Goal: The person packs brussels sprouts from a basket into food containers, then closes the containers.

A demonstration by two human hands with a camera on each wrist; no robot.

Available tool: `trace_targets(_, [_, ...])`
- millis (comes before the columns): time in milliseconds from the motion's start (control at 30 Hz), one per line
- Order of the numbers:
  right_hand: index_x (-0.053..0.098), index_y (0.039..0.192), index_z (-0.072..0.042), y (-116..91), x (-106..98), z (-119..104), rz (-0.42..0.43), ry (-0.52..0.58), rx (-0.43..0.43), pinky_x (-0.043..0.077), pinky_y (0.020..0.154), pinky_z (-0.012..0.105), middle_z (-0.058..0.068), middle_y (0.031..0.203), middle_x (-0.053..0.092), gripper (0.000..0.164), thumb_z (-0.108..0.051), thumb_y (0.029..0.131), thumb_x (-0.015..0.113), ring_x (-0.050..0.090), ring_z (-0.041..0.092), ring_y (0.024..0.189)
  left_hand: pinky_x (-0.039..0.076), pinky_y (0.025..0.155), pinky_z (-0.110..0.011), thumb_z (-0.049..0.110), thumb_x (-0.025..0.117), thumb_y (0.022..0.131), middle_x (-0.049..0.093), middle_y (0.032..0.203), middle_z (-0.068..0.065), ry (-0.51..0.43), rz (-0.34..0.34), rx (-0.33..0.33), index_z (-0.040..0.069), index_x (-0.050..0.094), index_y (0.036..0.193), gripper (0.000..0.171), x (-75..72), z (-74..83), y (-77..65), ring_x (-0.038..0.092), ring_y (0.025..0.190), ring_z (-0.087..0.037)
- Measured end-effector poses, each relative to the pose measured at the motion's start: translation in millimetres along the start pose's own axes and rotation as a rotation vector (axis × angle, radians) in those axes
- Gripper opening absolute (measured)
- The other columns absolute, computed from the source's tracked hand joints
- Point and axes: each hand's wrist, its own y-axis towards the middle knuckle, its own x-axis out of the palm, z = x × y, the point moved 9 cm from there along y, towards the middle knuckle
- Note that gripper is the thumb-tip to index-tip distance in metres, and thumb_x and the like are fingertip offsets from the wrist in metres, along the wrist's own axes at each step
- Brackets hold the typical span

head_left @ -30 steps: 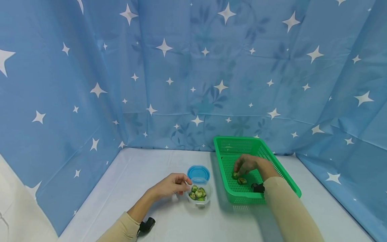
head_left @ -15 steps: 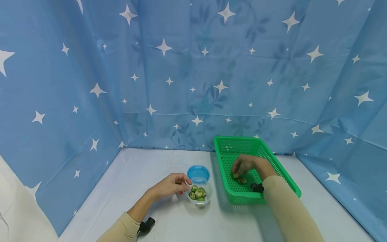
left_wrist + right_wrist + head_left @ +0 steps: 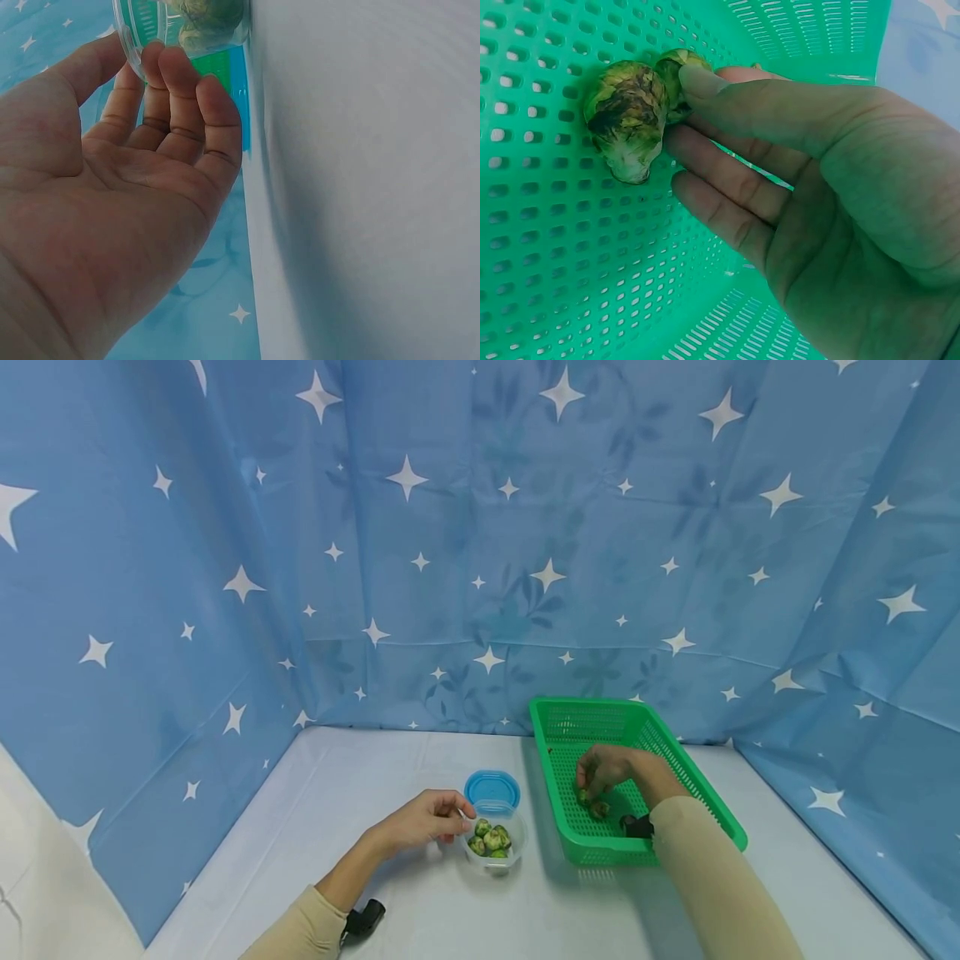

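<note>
My right hand [image 3: 613, 767] reaches down into the green basket [image 3: 551, 777]. Its thumb and fingers pinch a Brussels sprout [image 3: 676, 60], which they partly cover. Right beside that sprout, on the perforated basket floor, lies a second Brussels sprout [image 3: 628, 112] with browned leaves and a pale stem end. On the left, a small clear plastic container [image 3: 519, 839] stands on the table with several Brussels sprouts [image 3: 491, 838] inside. My left hand [image 3: 427, 820] holds the container by its near-left rim, thumb and curled fingertips at the edge in the left wrist view.
A round blue lid [image 3: 492, 789] lies directly behind the container. The white-covered table [image 3: 397, 760] ends at a blue star-patterned curtain [image 3: 450, 527]. The basket's raised walls surround my right hand.
My right hand has shifted slightly left, then back a little, within the basket, keeping hold of the sprout. The browned sprout has moved slightly. My left hand and the container have stayed in place.
</note>
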Motion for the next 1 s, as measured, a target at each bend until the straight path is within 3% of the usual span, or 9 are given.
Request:
trace_targets(333, [0.064, 0.111, 0.006, -3, -3, -8, 0.015, 0.134, -0.087, 0.055, 0.082, 0.052, 0.017, 0.103, 0.067, 0.014, 0.006, 0.097, 0.063, 0.062, 0.026, 0.091, 0.052, 0.074, -0.036, 0.019, 0.066, 0.103, 0.07, 0.097, -0.016, -0.002, -0.005, -0.001, 0.005, 0.069, 0.12, 0.022, 0.5, -0.6, -0.5, 0.061, 0.081, -0.022])
trace_targets(500, [0.065, 0.115, 0.007, -1, -11, -9, 0.066, 0.154, -0.135, 0.056, 0.087, 0.054, 0.02, 0.109, 0.069, 0.018, 0.005, 0.098, 0.061, 0.066, 0.027, 0.098, 0.052, 0.074, -0.036, 0.019, 0.066, 0.104, 0.07, 0.095, -0.009, -0.002, -0.002, -0.004, 0.005, 0.069, 0.121, 0.022, 0.1, -0.4, -0.5, 0.061, 0.081, -0.021])
trace_targets(800, [0.065, 0.118, 0.008, 4, -31, -12, 0.187, 0.205, -0.22, 0.056, 0.095, 0.058, 0.022, 0.116, 0.068, 0.021, -0.001, 0.099, 0.064, 0.068, 0.029, 0.103, 0.052, 0.074, -0.036, 0.02, 0.066, 0.103, 0.07, 0.095, -0.01, 0.001, -0.005, 0.003, 0.006, 0.069, 0.12, 0.022, -0.7, -0.5, -0.6, 0.061, 0.082, -0.023])
trace_targets(1000, [0.065, 0.118, 0.007, 0, -42, -19, 0.272, 0.177, -0.291, 0.057, 0.088, 0.059, 0.022, 0.113, 0.067, 0.02, 0.001, 0.099, 0.064, 0.067, 0.029, 0.1, 0.052, 0.073, -0.036, 0.02, 0.067, 0.103, 0.069, 0.101, -0.025, -0.004, -0.009, 0.012, 0.005, 0.069, 0.12, 0.023, -0.4, 1.2, -0.6, 0.06, 0.081, -0.024])
